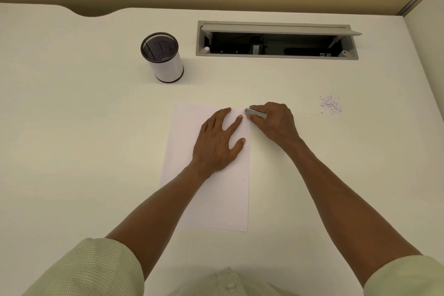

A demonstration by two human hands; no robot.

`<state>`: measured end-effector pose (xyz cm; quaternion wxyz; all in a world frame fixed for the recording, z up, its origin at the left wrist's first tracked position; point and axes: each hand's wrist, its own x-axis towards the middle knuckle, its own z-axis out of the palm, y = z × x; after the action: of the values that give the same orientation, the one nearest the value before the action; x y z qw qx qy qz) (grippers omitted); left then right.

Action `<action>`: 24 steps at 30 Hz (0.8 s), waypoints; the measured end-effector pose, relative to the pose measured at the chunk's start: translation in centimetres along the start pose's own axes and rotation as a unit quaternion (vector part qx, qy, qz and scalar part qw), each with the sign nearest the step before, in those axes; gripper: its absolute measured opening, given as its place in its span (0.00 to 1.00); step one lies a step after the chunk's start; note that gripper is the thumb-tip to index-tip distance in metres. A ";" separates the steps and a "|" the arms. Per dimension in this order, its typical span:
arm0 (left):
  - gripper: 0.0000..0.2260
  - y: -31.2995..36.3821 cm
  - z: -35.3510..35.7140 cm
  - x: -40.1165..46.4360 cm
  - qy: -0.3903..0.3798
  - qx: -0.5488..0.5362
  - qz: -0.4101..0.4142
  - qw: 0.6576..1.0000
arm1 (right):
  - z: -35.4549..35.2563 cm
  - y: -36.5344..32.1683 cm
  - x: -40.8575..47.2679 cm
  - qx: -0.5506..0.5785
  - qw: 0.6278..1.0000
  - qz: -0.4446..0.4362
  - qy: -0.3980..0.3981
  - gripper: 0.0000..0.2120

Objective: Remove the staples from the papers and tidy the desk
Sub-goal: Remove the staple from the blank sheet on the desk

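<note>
White papers [211,199] lie pinned under the flat left hand [217,142]; right hand [276,122] grips a staple remover [255,113] at their far-right edge.

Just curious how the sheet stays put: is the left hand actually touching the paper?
Touching. The head view shows the left hand lying flat on the paper, fingers spread and no gap beneath them.

The papers [211,190] lie on the desk [72,127], with the left hand [217,142] flat on them and the right hand [276,122] holding the staple remover [255,113] at their far right corner. A pen cup [163,57] stands behind to the left, a cable tray [276,41] behind, and loose staples [331,104] lie to the right.
</note>
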<state>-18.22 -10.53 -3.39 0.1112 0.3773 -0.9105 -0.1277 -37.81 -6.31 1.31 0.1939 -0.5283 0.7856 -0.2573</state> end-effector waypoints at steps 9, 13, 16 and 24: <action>0.27 0.0 0.0 0.0 -0.001 -0.001 -0.001 1.000 | -1.0 0.3 1.9 0.068 0.995 0.054 -0.050 0.11; 0.27 0.1 0.0 0.0 0.001 0.001 -0.003 1.000 | -1.7 0.5 2.8 0.134 0.982 0.116 -0.060 0.10; 0.27 0.0 0.1 -0.1 0.006 0.000 -0.002 1.000 | -1.6 0.8 2.2 0.171 0.974 0.137 -0.066 0.10; 0.28 0.0 0.1 -0.1 0.007 0.002 -0.001 1.000 | -0.4 0.2 -1.0 -0.056 0.998 0.009 0.000 0.10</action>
<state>-18.22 -10.46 -3.48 0.1164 0.3791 -0.9097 -0.1235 -37.81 -5.26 1.56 0.1665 -0.5317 0.8031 -0.2109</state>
